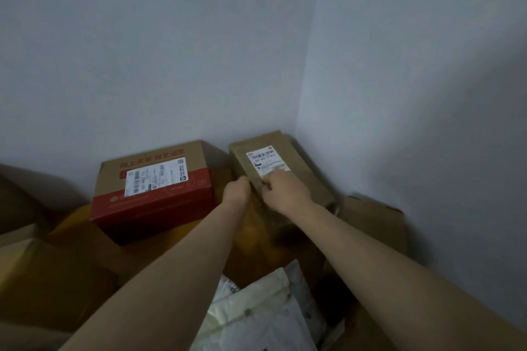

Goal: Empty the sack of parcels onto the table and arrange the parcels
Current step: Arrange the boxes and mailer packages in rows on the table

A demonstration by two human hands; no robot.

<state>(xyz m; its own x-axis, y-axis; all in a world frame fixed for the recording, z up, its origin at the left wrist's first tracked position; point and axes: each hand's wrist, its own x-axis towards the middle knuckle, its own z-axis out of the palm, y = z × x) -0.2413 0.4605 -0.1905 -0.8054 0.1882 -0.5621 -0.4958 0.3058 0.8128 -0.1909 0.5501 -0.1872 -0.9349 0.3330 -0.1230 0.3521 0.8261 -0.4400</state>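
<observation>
Dim corner, pale walls (pixel 171 65). Left grip (pixel 236 191) and right grip (pixel 285 192) both curl onto the brown box (pixel 309 178), right of the red box (pixel 154 194). I'd slide it flush, label up.

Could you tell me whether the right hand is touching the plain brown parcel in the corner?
Touching. The head view shows the right hand lying on top of the plain brown parcel, its fingers overlapping the white label.

Both arms reach forward; left grip (pixel 236 191) and right grip (pixel 285 191) close together, fingers curled.
</observation>
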